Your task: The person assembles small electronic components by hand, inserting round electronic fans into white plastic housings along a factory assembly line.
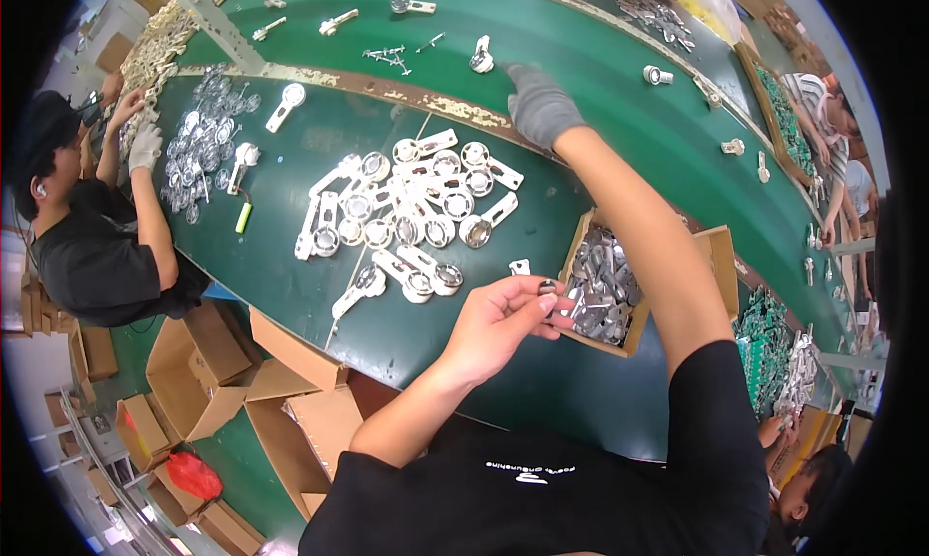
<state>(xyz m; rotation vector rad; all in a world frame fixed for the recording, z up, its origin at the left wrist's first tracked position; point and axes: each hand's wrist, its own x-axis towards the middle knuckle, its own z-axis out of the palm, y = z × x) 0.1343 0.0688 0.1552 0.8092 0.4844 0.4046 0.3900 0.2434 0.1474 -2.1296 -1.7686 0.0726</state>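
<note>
My left hand (501, 326), bare, pinches a small shiny metal piece (548, 287) between thumb and fingers. It hovers at the left edge of a cardboard box (634, 335) filled with similar flat metal pieces (602, 295). My right hand (544, 106), in a grey glove, reaches over the green conveyor belt (600, 101) with its fingers stretched out. Just beyond its fingertips lies a white part with a round head and a handle (481, 57); they appear apart. A pile of such white round-headed parts (411, 203) covers the table to the left of my hands.
Clear plastic pieces (203, 135) are heaped farther left, near a co-worker in black (97, 237). A green cylinder (243, 217) lies on the table (290, 188). Open cardboard boxes (198, 362) stand below at left. Green circuit boards (763, 353) are piled at right.
</note>
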